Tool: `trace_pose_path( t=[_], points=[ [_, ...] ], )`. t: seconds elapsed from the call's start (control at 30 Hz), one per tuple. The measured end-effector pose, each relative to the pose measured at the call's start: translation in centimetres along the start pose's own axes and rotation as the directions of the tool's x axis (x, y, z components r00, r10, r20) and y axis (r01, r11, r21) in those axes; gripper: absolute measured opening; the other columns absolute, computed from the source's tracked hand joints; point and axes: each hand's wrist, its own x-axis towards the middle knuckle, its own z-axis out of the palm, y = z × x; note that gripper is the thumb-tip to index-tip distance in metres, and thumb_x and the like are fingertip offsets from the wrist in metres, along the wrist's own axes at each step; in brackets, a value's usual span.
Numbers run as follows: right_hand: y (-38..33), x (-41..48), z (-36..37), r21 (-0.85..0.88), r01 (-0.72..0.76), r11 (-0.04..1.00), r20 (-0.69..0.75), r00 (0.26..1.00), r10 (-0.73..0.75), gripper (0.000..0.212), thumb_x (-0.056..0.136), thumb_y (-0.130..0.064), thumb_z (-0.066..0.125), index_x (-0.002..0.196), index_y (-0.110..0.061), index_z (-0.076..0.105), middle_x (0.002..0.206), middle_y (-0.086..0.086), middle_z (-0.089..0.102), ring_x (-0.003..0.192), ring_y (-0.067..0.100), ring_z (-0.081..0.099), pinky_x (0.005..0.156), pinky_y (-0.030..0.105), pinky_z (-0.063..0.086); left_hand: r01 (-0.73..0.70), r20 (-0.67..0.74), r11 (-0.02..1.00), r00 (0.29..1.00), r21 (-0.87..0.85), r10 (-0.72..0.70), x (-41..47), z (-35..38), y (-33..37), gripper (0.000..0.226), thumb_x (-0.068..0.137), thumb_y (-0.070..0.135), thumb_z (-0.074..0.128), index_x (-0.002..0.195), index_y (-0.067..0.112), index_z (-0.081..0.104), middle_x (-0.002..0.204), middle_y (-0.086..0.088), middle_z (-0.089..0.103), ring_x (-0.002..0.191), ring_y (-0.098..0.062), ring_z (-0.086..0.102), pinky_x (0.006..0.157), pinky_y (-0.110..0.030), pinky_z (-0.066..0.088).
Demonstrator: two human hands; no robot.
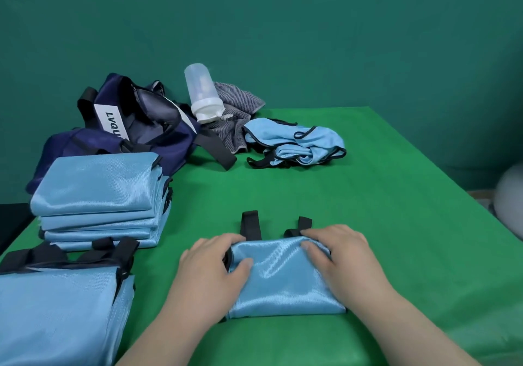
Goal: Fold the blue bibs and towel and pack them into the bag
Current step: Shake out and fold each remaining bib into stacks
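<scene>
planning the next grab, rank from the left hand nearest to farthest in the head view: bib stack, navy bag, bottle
1. bib stack, just left of the left hand
2. navy bag, behind the stack, far left
3. bottle, at the back, beyond the bag

Bag (158,128) label (111,121) partly hidden, only "LVQU" readable; bag's lower part behind stack of folded bibs (99,196). Flat bib pile (56,317) cut off by left and bottom edges. Pale rounded object (509,201) at right edge cropped, blurred, unidentifiable. Grey towel (235,102) partly behind bottle (202,94). Folded bib (283,280) corners covered by left hand (212,269) and right hand (339,255).
</scene>
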Motion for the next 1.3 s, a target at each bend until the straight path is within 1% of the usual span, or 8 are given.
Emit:
trace_pose_path(
  t=[0.23,0.5,0.67,0.8,0.9,1.07,1.2,1.3],
  points=[
    [0.4,-1.4,-0.8,-0.019,0.066,0.998,0.116,0.991,-0.063,0.062,0.081,-0.063,0.033,0.130,-0.038,0.061,0.102,-0.025,0.054,0.107,0.000,0.044,0.105,0.028,0.027,0.007,0.035,0.998,0.999,0.069,-0.009,-0.7,-0.3,0.4,0.027,0.091,0.048,0.062,0.117,0.044,0.058,0.084,0.024,0.050,0.091,-0.003,0.051,0.081,-0.024,0.041],
    [-1.8,-4.9,-2.1,0.048,0.028,0.998,0.110,0.993,-0.033,0.021,0.091,-0.038,0.062,0.111,-0.044,0.063,0.102,-0.035,0.056,0.101,-0.011,0.047,0.094,0.018,0.037,-0.042,0.051,0.996,0.998,0.080,0.038,-4.6,-1.7,1.0,0.018,0.093,0.046,0.060,0.110,0.043,0.055,0.090,0.031,0.049,0.094,0.003,0.049,0.080,-0.017,0.038],
    [-4.0,-6.6,-2.8,0.358,-0.030,0.933,0.039,0.999,0.017,0.027,0.085,-0.018,0.074,0.090,-0.044,0.067,0.096,-0.027,0.066,0.098,-0.007,0.059,0.080,0.009,0.042,0.026,0.025,0.997,0.999,-0.079,-0.024,-7.3,-4.8,1.2,0.013,0.090,0.044,0.068,0.094,0.046,0.055,0.080,0.021,0.061,0.076,0.005,0.053,0.062,-0.016,0.042],
    [-7.8,-7.1,-3.5,0.569,-0.032,0.822,0.033,0.999,0.016,0.031,0.083,-0.009,0.076,0.084,-0.041,0.076,0.092,-0.019,0.070,0.088,0.001,0.064,0.073,0.013,0.045,0.084,-0.026,0.955,0.995,-0.285,-0.095,-9.2,-9.1,0.4,0.016,0.084,0.035,0.075,0.089,0.044,0.063,0.069,0.007,0.064,0.053,-0.004,0.047,0.054,-0.016,0.037],
    [-12.1,-7.0,-3.4,0.650,0.000,0.760,0.033,0.999,-0.029,0.037,0.082,-0.007,0.076,0.084,-0.044,0.075,0.090,-0.016,0.072,0.083,0.002,0.065,0.071,0.013,0.046,0.113,-0.066,0.919,0.987,-0.377,-0.148,-10.3,-13.3,-1.0,0.020,0.081,0.029,0.079,0.089,0.043,0.067,0.073,0.005,0.068,0.062,-0.006,0.055,0.063,-0.022,0.042],
    [-19.5,-5.0,-1.8,0.754,0.051,0.654,0.047,0.990,-0.131,0.032,0.084,-0.003,0.073,0.084,-0.035,0.078,0.092,-0.017,0.073,0.084,0.000,0.066,0.074,0.013,0.046,0.158,-0.137,0.854,0.957,-0.496,-0.256,-10.3,-20.4,-5.0,0.013,0.083,0.017,0.078,0.088,0.029,0.077,0.086,-0.002,0.076,0.079,-0.022,0.071,0.079,-0.039,0.052],
    [-24.7,-2.7,1.4,0.755,0.070,0.652,0.049,0.985,-0.163,0.030,0.087,-0.011,0.073,0.088,-0.041,0.073,0.098,-0.019,0.072,0.091,-0.005,0.064,0.080,0.013,0.046,0.199,-0.159,0.856,0.938,-0.477,-0.307,-8.6,-24.3,-9.3,0.013,0.084,0.014,0.076,0.083,0.027,0.078,0.085,-0.004,0.075,0.075,-0.018,0.069,0.076,-0.037,0.050],
    [-27.0,-1.2,4.3,0.642,0.057,0.764,0.075,0.988,-0.136,0.023,0.089,-0.019,0.069,0.096,-0.040,0.068,0.106,-0.018,0.067,0.090,-0.011,0.059,0.077,0.007,0.041,0.270,-0.175,0.874,0.915,-0.404,-0.363,-6.4,-24.6,-12.7,0.008,0.083,0.015,0.076,0.081,0.022,0.076,0.081,-0.001,0.075,0.072,-0.016,0.066,0.070,-0.032,0.049]
  ],
)
